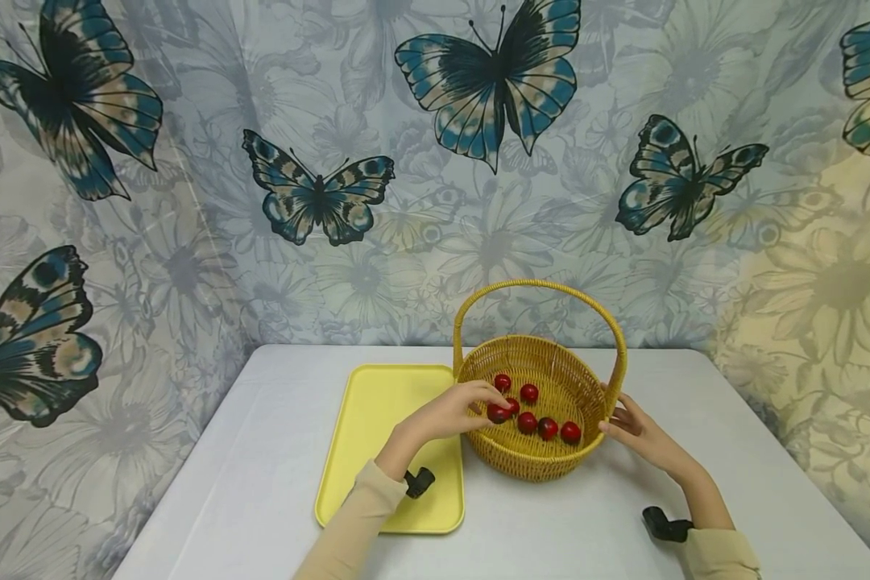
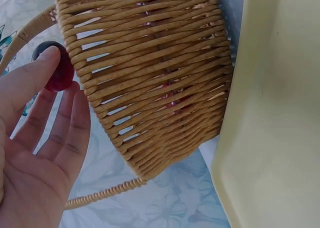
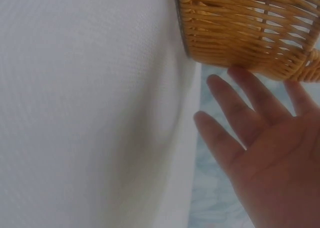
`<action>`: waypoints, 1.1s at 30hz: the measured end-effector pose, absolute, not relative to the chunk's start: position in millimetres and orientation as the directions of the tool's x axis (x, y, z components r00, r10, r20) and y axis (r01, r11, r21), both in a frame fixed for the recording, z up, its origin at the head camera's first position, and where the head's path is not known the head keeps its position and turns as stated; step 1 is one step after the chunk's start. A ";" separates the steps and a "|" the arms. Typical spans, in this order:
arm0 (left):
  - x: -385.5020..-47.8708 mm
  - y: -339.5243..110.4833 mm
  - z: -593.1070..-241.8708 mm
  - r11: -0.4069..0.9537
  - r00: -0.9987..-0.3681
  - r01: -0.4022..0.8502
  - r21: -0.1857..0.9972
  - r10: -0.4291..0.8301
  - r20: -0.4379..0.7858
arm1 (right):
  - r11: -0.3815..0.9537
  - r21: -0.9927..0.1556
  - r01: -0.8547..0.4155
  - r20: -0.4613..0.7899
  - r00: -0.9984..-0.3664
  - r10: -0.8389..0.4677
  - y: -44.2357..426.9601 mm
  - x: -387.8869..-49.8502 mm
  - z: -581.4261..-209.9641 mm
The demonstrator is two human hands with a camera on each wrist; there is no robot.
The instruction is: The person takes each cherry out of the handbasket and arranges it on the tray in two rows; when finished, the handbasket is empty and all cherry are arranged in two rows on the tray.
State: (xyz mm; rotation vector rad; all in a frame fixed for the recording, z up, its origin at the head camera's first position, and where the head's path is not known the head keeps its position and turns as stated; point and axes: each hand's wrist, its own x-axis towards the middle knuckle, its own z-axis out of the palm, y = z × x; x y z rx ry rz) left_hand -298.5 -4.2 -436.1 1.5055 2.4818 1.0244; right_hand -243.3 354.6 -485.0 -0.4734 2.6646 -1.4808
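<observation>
My left hand [image 1: 458, 409] pinches a dark red, plum-like fruit [image 2: 61, 74] between thumb and fingers, over the left rim of a yellow-brown wicker basket [image 1: 529, 467]. Several more glossy red fruits [image 1: 570, 432] lie inside the basket, seen from the head view. In the left wrist view the held fruit is just outside the woven side, near the rim. At the basket's right side, below the handle's base, my right hand [image 1: 645, 433] rests against it with spread fingers. The right wrist view has its fingertips [image 3: 242, 74] at the weave.
A yellow tray [image 1: 348, 467] lies left of the basket, partly under my left forearm. The basket's tall arched handle [image 1: 540, 283] rises above the bowl. All stands on a white table [image 1: 246, 467], with a butterfly-patterned cloth [image 1: 362, 282] behind.
</observation>
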 end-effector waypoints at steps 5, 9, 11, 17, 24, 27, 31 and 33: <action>-294.3 -12.0 -433.3 0.277 -0.535 0.742 0.610 0.794 0.289 | 0.493 -0.835 -0.243 0.102 -0.950 -0.295 354.8 -242.8 -484.7; -292.1 -19.9 -431.7 0.269 -0.568 0.689 0.672 0.777 0.272 | 0.479 -0.843 -0.244 0.102 -0.947 -0.303 355.3 -242.3 -483.8; -291.6 -24.1 -431.2 0.269 -0.585 0.665 0.697 0.767 0.262 | 0.468 -0.849 -0.246 0.104 -0.946 -0.308 355.3 -242.2 -483.6; -291.3 -36.1 -431.9 0.243 -0.597 0.646 0.724 0.751 0.281 | 0.483 -0.839 -0.249 0.108 -0.948 -0.301 354.3 -241.6 -483.0; -291.5 -52.5 -432.4 0.239 -0.605 0.671 0.702 0.723 0.333 | 0.483 -0.846 -0.229 0.093 -0.953 -0.289 352.6 -240.1 -482.5; -292.1 -60.2 -432.8 0.259 -0.624 0.665 0.701 0.709 0.329 | 0.483 -0.848 -0.218 0.084 -0.956 -0.282 352.7 -240.0 -482.7; -293.7 -70.4 -435.1 0.270 -0.639 0.658 0.703 0.693 0.333 | 0.476 -0.852 -0.218 0.085 -0.955 -0.285 352.9 -240.6 -483.0; -294.8 -75.4 -437.5 0.270 -0.644 0.656 0.705 0.687 0.336 | 0.474 -0.853 -0.217 0.086 -0.955 -0.284 353.0 -240.8 -483.1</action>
